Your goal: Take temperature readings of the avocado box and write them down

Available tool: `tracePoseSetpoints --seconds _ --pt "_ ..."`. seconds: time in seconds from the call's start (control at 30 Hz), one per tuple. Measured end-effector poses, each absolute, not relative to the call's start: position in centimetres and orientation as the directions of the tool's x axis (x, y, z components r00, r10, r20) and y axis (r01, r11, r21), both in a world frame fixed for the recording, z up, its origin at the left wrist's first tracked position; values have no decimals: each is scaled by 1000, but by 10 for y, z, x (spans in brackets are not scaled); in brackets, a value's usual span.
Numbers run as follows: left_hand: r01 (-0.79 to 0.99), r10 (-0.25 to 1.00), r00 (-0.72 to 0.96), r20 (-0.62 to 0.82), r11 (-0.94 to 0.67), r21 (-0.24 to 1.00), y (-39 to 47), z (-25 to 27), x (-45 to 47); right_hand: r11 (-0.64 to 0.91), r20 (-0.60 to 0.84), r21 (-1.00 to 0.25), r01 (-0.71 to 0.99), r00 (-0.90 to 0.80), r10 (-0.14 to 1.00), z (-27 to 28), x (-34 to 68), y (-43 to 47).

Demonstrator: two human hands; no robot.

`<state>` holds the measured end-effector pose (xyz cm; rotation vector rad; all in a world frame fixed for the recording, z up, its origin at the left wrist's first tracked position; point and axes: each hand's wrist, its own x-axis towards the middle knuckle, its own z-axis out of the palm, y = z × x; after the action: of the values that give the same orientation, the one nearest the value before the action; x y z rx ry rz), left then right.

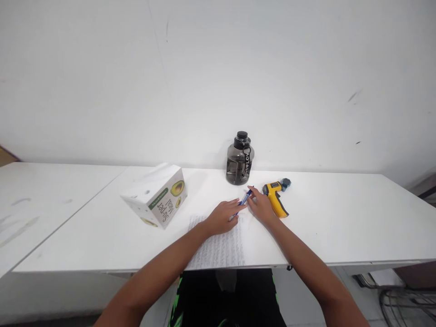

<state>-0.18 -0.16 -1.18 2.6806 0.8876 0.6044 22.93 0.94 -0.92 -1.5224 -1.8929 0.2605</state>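
Note:
A blue pen (245,199) is held slantwise between my two hands, above the far edge of a sheet of paper covered in writing (218,250). My left hand (223,218) has its fingers and thumb around the pen's lower end, and its wrist lies over the paper. At the pen's upper end, the fingers of my right hand (260,205) are closed on it. Close to the right hand lies a yellow pistol-shaped infrared thermometer (276,200), its handle toward me and partly behind my wrist.
A white box with avocado pictures (168,200) stands on the left of the white table (347,218). Toward the wall is a dark, see-through water bottle (236,165). A small dark round object in bluish wrapping (286,183) touches the thermometer's front. A metal-framed chair (402,295) is at lower right.

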Motion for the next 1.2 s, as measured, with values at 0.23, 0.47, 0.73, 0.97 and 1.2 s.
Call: tracePoseSetpoints --seconds 0.23,0.47,0.73,0.97,1.2 --pt "514 606 746 276 -788 340 -2 -12 -2 285 398 -546 788 -55 916 -4 230 8" --pt "622 786 550 281 -610 490 -3 2 3 109 327 -664 739 156 932 2 228 5" --pt "745 880 402 254 -475 468 -11 19 2 8 286 -664 748 244 926 8 229 1" --pt "744 897 371 241 -442 501 -14 24 5 -1 280 -659 752 246 928 10 227 0" --pt "746 891 377 255 -455 487 -16 24 7 38 310 -643 765 214 926 5 228 1"
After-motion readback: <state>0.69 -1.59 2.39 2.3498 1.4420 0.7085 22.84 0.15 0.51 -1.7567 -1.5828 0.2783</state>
